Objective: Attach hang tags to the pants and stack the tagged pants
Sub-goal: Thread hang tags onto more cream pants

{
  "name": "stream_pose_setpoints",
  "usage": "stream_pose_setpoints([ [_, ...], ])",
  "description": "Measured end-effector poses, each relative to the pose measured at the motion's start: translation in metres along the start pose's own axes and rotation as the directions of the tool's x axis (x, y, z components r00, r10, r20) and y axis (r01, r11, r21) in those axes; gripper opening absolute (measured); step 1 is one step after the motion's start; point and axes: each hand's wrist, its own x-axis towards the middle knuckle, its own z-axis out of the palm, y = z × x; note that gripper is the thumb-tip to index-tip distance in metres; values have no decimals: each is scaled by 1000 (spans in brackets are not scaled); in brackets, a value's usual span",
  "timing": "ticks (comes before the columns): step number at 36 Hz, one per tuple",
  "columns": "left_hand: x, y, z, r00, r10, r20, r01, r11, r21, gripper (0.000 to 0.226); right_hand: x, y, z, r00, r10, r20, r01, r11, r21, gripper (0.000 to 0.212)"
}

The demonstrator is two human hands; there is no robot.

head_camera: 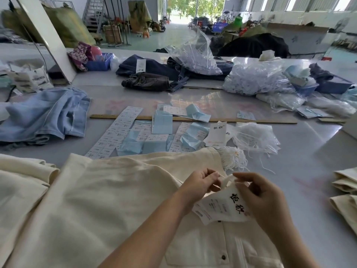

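On the near part of the big grey table [301,171], a pair of cream cloth pants [108,200] lies spread out flat. Just above the pants, both hands work on a white paper hang tag with black writing [226,206]. The left hand [201,184] has its fingers curled and pinches a thin white string [225,179] at the top of the tag. The right hand [258,196] has its fingers curled too and holds the top right edge of the tag. The tag hangs tilted between the two hands, over the waist part of the pants. Just past the pants, near the middle of the table, lies a loose bunch of white strings [233,159]. Farther back are white sticker sheets with small print [116,130], light blue paper pieces [162,122] and a long wooden ruler [251,120]. To the far left lies a heap of light blue jeans [44,115]. At the near right edge sit folded cream pants in a stack [345,192]. Far back are dark blue jeans [154,70] and clear plastic bags full of white bits [255,78].
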Motion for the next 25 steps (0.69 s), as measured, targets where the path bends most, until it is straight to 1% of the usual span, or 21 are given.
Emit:
stream_pose_setpoints([
  [2,-1,0,-1,1000,-19,-12,18,998,-59,17,-2,-4,-4,995,59,75,-74,973,221,41],
  [3,-1,1,-1,999,-31,-14,30,996,-83,17,-3,-6,-6,993,81,87,-104,946,306,40],
  [6,-2,1,-1,998,-45,-35,41,995,-95,20,-2,-10,-9,985,141,103,-172,876,450,31],
  [7,-2,1,-1,999,-32,-43,27,994,-109,20,-2,-10,-11,982,154,107,-188,833,520,28],
  [9,-1,1,-1,998,7,-59,-17,987,-159,19,0,-12,-14,976,170,139,-218,687,693,23],
  [11,-1,1,0,995,51,-83,-68,975,-211,18,1,-13,-15,971,155,183,-239,559,794,29],
  [13,-1,3,1,988,111,-105,-134,958,-254,18,3,-16,-15,968,137,210,-251,515,820,37],
  [15,-1,7,4,978,177,-111,-201,943,-264,18,4,-20,-15,969,114,217,-244,558,793,40],
  [17,-2,14,7,964,242,-110,-261,942,-211,19,6,-24,-16,975,98,200,-215,637,740,39],
  [19,-3,21,8,947,305,-101,-317,936,-151,19,7,-27,-17,984,84,158,-171,708,685,35],
  [21,-6,28,9,935,345,-85,-353,930,-104,17,8,-28,-17,990,84,112,-135,776,616,35],
  [23,-10,32,10,928,371,-34,-372,927,-50,17,10,-29,-19,994,86,67,-109,817,566,35],
  [25,-15,33,10,925,377,52,-377,926,-15,16,11,-31,-21,996,86,37,-92,848,522,32],
])
